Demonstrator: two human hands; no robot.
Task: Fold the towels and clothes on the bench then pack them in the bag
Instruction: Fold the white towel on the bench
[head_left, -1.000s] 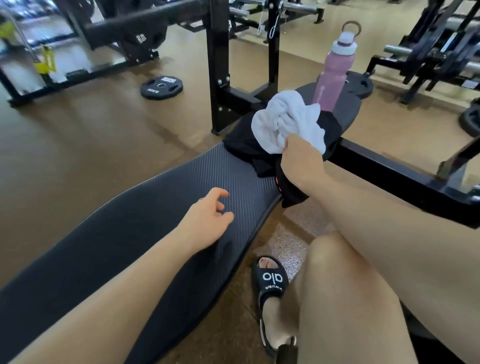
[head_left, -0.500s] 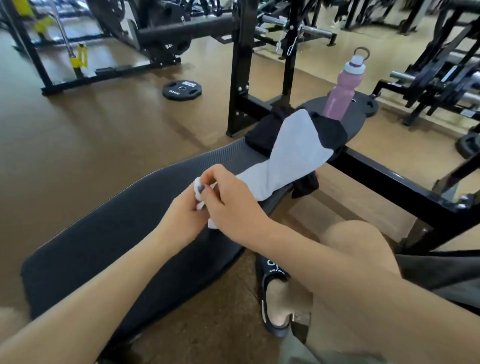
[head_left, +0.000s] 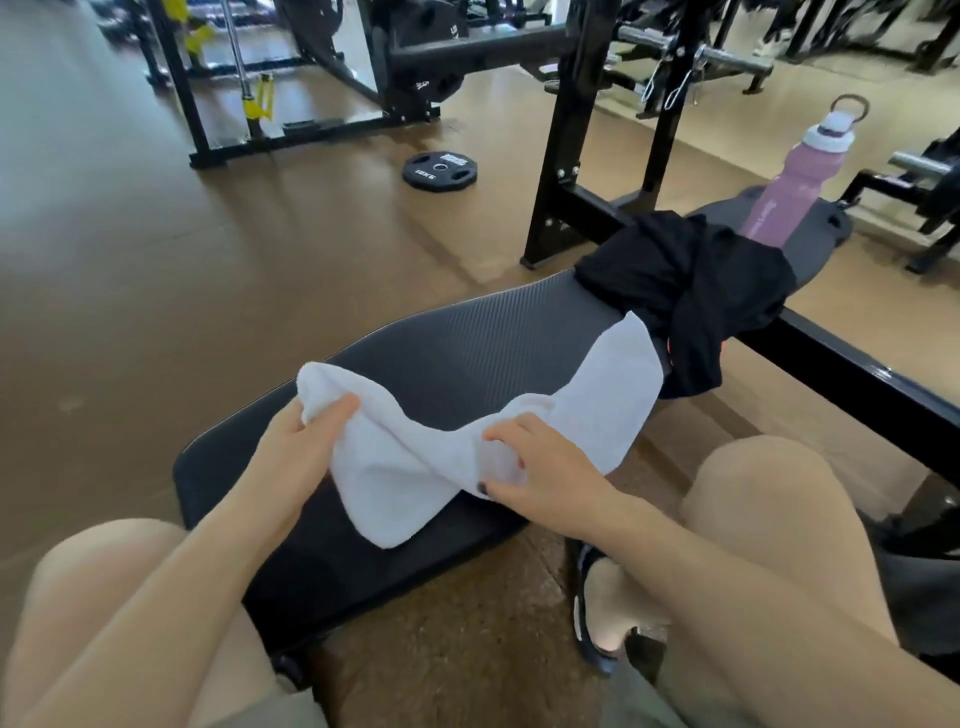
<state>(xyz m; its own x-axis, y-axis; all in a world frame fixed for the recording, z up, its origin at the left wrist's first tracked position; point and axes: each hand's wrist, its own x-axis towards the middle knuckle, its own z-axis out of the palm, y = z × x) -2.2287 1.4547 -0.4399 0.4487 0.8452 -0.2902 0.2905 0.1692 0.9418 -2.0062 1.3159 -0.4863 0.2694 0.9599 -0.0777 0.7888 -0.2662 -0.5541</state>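
A white towel lies stretched across the black padded bench, its far end reaching the heap of black clothes. My left hand grips the towel's left end, thumb on top. My right hand pinches the towel near its middle, fingers curled over the cloth. The black clothes sit bunched on the bench's far part, partly hanging over its right edge. No bag is in view.
A pink water bottle stands at the bench's far end behind the clothes. A black rack upright rises left of the clothes. A weight plate lies on the brown floor. My knees and a black slipper flank the bench's near end.
My right hand took the towel off the clothes heap and pulled it toward me. Both hands met at one end, then spread apart, drawing the towel out along the bench.
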